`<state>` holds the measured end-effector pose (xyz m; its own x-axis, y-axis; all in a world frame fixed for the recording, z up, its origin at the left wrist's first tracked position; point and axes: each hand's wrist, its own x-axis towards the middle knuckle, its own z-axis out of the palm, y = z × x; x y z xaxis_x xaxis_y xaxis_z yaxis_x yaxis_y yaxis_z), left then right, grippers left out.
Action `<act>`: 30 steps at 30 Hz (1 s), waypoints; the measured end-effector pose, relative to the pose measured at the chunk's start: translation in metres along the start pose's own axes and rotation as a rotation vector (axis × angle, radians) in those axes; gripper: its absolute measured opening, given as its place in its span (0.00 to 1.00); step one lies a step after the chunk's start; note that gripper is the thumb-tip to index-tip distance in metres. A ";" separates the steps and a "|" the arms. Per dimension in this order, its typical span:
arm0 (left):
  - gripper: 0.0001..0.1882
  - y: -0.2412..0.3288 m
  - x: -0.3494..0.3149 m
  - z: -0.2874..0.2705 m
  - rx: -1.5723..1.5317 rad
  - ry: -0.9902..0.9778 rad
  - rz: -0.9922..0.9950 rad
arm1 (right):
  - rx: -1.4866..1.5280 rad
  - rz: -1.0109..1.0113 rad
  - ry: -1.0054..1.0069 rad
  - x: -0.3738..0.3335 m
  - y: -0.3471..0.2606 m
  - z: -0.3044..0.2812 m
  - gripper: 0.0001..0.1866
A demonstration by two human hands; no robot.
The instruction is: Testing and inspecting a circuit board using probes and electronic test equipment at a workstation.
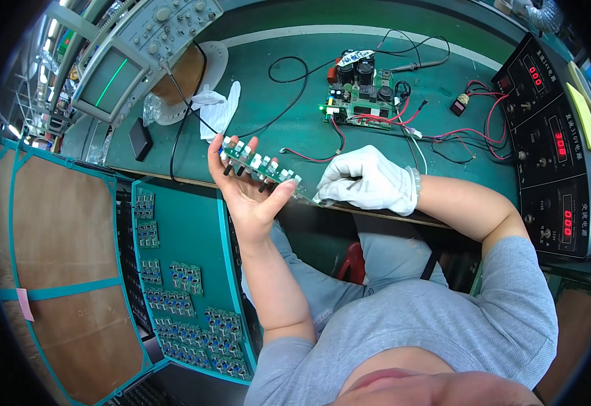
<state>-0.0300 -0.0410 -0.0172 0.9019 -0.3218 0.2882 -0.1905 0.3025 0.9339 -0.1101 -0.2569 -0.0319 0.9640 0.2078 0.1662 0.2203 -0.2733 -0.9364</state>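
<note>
My bare left hand (246,206) grips a narrow green circuit board (260,164) by its two ends, between the thumb and the fingers. White connectors line the board's upper side, and black parts stick out below. Close to the board's right end, at the bench's front edge, is my right hand (371,181) in a white glove. Its fingertips are pinched together; whatever they hold is too small to name. A blurred, clear-looking piece shows between those fingertips and the board. Beyond my right hand stands a larger circuit board (375,116) with big black capacitors and a lit green light.
An oscilloscope (140,57) with a green trace stands at the far left, a white glove (219,108) near it. Black power supply boxes (558,179) with red displays line the right. Cables (488,128) cross the bench. Left below, a green panel (194,203) bears several small boards.
</note>
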 end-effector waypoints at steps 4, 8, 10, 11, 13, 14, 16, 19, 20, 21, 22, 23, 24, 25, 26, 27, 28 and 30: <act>0.63 0.000 0.002 -0.010 -0.016 -0.080 0.017 | -0.039 -0.072 -0.037 0.001 -0.005 -0.002 0.12; 0.58 0.005 0.006 -0.029 -0.134 -0.195 -0.012 | 0.161 -0.009 0.097 0.021 -0.004 0.007 0.15; 0.55 0.004 0.006 -0.036 -0.226 -0.171 -0.036 | -0.352 -0.066 0.238 0.034 0.002 0.011 0.20; 0.54 0.003 0.006 -0.037 -0.178 -0.180 -0.002 | -0.444 0.012 0.265 0.043 0.005 0.021 0.20; 0.54 0.001 0.006 -0.038 -0.164 -0.222 0.022 | -0.547 0.033 0.260 0.057 0.011 0.028 0.20; 0.55 0.001 0.006 -0.039 -0.159 -0.239 0.036 | -0.580 0.052 0.192 0.062 0.014 0.027 0.19; 0.55 0.001 0.005 -0.040 -0.171 -0.230 0.037 | -0.541 0.003 0.149 0.063 0.017 0.024 0.18; 0.56 0.003 0.002 -0.041 -0.167 -0.227 0.039 | -0.296 -0.072 0.175 0.048 0.015 0.014 0.14; 0.56 0.003 0.002 -0.041 -0.160 -0.232 0.040 | -0.272 -0.077 0.149 0.041 0.014 0.013 0.13; 0.56 0.003 0.001 -0.041 -0.158 -0.242 0.037 | -0.252 -0.056 0.126 0.034 0.013 0.013 0.12; 0.56 0.003 0.001 -0.040 -0.156 -0.255 0.034 | -0.220 -0.071 0.099 0.029 0.012 0.014 0.12; 0.56 0.003 0.001 -0.039 -0.163 -0.268 0.040 | -0.275 -0.115 0.105 0.026 0.012 0.015 0.11; 0.56 0.002 0.002 -0.038 -0.163 -0.271 0.040 | -0.275 -0.141 0.109 0.026 0.013 0.015 0.10; 0.56 0.001 0.003 -0.036 -0.173 -0.274 0.044 | -0.264 -0.202 0.110 0.027 0.015 0.016 0.10; 0.56 0.000 0.003 -0.034 -0.182 -0.277 0.047 | -0.258 -0.234 0.109 0.028 0.016 0.016 0.09; 0.56 0.000 0.004 -0.033 -0.186 -0.273 0.044 | -0.220 -0.236 0.120 0.030 0.018 0.016 0.08; 0.56 -0.001 0.004 -0.031 -0.191 -0.270 0.043 | -0.228 -0.284 0.131 0.031 0.020 0.016 0.08; 0.56 -0.002 0.005 -0.029 -0.188 -0.270 0.046 | -0.270 -0.317 0.140 0.032 0.023 0.015 0.08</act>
<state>-0.0136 -0.0168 -0.0235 0.7537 -0.5226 0.3986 -0.1312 0.4747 0.8703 -0.0767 -0.2425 -0.0529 0.8491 0.1969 0.4902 0.5220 -0.4559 -0.7209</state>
